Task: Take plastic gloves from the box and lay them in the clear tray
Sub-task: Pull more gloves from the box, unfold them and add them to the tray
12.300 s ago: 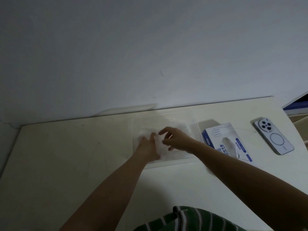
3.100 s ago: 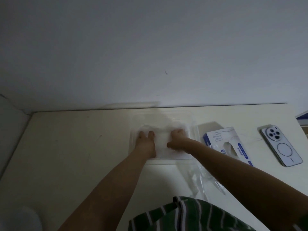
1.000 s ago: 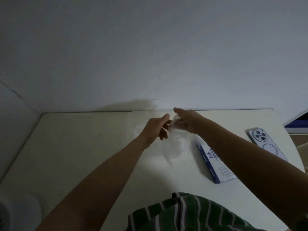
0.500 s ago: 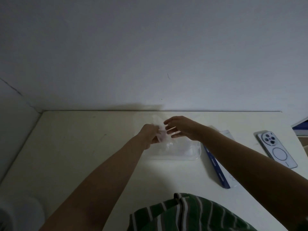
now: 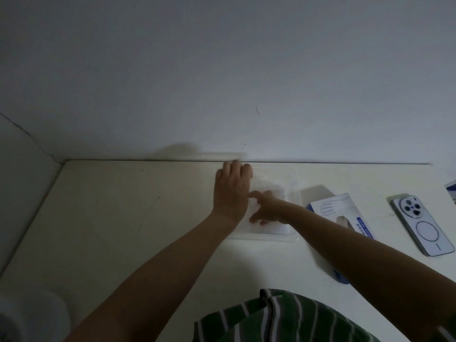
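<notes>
Dim, grainy; soft shadows on wall (image 5: 180, 149); wide-angle bending at edges.

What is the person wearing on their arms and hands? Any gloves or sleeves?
Nothing: the left hand and right hand are bare, with no gloves, sleeves, rings or watch showing. Lower down is a green shirt with thin white stripes.

The clear tray (image 5: 295, 196) sits on the tabletop (image 5: 118, 218) near the wall (image 5: 222, 70). The left hand (image 5: 232, 191) lies flat over the tray's left end, fingers straight and pointing at the wall. The right hand (image 5: 267, 208) is spread inside the tray, its fingers pressing on the pale plastic gloves (image 5: 274, 228) there. Just right of the tray lies the glove box (image 5: 344, 209), and further right of the tray a phone (image 5: 422, 227) lies face down.
</notes>
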{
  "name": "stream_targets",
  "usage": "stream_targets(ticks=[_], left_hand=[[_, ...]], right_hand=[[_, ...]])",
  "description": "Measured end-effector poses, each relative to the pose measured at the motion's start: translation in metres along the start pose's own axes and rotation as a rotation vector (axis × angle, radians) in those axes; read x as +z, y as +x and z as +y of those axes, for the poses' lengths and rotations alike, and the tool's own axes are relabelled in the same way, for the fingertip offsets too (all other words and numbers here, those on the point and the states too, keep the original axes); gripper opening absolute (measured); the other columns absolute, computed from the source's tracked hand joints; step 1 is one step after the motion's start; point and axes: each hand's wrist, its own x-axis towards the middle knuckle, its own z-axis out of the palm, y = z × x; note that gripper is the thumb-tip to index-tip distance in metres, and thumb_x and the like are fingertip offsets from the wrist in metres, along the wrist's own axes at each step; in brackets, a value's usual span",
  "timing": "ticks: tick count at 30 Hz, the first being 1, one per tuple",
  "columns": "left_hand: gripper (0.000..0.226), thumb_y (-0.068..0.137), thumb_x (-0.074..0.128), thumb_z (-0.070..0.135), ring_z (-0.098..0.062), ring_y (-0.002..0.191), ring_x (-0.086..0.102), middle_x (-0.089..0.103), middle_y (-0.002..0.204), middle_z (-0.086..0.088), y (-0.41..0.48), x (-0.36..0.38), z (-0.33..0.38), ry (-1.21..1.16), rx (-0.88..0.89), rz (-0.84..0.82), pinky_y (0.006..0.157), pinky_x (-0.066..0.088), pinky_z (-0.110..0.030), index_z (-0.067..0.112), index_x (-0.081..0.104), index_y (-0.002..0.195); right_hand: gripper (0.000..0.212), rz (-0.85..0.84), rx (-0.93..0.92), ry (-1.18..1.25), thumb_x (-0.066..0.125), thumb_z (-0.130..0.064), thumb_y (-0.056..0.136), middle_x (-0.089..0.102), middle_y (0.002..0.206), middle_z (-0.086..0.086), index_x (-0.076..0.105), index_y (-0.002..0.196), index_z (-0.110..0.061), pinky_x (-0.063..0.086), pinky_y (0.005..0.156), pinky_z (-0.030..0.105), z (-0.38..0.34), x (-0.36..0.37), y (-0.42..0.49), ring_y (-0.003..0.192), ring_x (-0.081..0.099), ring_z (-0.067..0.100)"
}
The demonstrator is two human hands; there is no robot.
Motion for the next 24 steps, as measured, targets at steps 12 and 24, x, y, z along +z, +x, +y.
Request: stream_targets(ticks=[12, 24], left_hand=[[0.085, 0.075, 0.079, 0.026, -0.035, 0.123, 0.041, 0.028, 0.136, -0.021, -0.017, 0.034, -0.025, -0.017, -0.304, -0.785, 0.093, 0.046, -0.038, 0.006, 0.025, 0.138], [0.105, 0.079, 0.073, 0.013, -0.039, 0.132, 0.034, 0.010, 0.150, -0.022, -0.024, 0.036, -0.035, 0.089, -0.189, -0.867, 0.100, 0.043, -0.044, 0.027, 0.000, 0.154]], right_hand=[[0.030, 0.402, -0.160, 0.082, 0.069, -0.017, 0.086, 0.061, 0.079, 0.003, 0.050, 0.110, -0.012, 0.057, 0.067, 0.034, -0.005, -0.006, -0.006, 0.067, 0.060, 0.015], [0.075, -0.031, 0.084, -0.210, 0.065, -0.016, 0.090, 0.047, 0.140, 0.017, 0.022, 0.152, -0.014, 0.048, 0.099, 0.038, -0.007, -0.002, -0.003, 0.122, 0.052, 0.031]])
